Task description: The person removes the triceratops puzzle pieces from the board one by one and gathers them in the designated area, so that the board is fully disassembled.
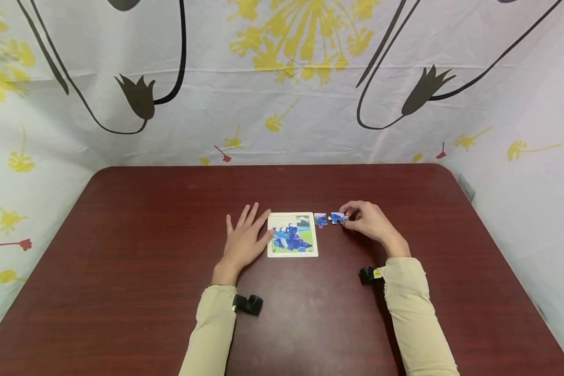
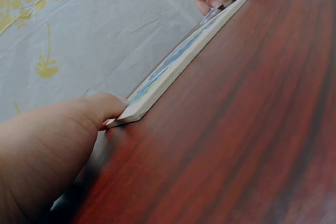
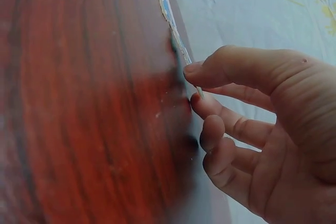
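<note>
A square jigsaw puzzle (image 1: 293, 254) with a pale frame lies on the table; its picture shows a blue dinosaur on green, and bare board shows along the upper part. My left hand (image 1: 245, 241) lies spread at its left side, the thumb resting on the frame's edge, as the left wrist view also shows. My right hand (image 1: 370, 222) pinches a blue jigsaw piece (image 1: 337, 218) by its right end between thumb and fingers. Between that piece and the frame lies another blue jigsaw piece (image 1: 320, 220), beside the frame's upper right corner.
The dark red-brown wooden table (image 1: 169, 219) stretches to both sides and toward me. Behind it and at the sides hangs a white cloth (image 1: 310, 120) printed with flowers. Black wrist cameras (image 1: 250, 305) sit by both sleeves, close above the tabletop.
</note>
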Available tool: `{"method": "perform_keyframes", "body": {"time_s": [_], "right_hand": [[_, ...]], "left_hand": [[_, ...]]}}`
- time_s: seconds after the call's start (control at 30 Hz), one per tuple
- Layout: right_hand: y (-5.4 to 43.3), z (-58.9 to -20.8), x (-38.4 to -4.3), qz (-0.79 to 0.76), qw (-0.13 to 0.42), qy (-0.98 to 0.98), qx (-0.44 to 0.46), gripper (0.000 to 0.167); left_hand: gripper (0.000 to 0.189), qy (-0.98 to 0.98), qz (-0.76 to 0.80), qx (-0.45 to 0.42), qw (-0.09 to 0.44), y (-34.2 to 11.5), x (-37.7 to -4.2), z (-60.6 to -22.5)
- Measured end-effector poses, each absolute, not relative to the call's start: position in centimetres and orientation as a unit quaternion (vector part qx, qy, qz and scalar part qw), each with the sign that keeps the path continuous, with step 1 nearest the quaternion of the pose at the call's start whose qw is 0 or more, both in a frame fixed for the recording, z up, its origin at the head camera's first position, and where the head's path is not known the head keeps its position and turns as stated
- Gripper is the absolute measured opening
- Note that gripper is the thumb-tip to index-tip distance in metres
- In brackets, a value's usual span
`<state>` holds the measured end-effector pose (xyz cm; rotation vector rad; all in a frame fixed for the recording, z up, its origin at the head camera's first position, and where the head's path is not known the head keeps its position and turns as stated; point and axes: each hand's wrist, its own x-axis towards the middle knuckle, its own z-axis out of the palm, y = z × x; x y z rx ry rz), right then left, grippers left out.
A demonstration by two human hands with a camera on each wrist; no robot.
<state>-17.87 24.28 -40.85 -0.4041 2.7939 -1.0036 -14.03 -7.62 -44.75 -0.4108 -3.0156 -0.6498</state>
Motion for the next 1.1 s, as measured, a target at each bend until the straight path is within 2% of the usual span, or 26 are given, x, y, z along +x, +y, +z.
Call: {"method": "perform_keyframes", "body": {"time_s": [0.57, 0.73, 0.93, 1.1], "right_hand": [[24.3, -41.3, -17.9, -0.329, 0.072, 0.931, -0.141, 0.031], [24.3, -40.9, -17.8, -0.326, 0.047, 0.933, -0.147, 0.035], [22.3, -39.0, -17.2, -0.331, 0.01, 0.925, -0.186, 0.028], [19.6, -38.7, -16.9, -0.316, 0.026, 0.916, -0.244, 0.017]], "left_hand": [[0.061, -0.969, -0.211, -0.13, 0.016, -7.6, -14.0, -44.8], [0.061, -0.968, -0.213, -0.13, 0.014, -7.6, -14.0, -44.8], [0.061, -0.967, -0.214, -0.133, 0.021, -7.6, -14.1, -44.9], [0.061, -0.968, -0.212, -0.134, 0.017, -7.6, -14.1, -44.9]]}}
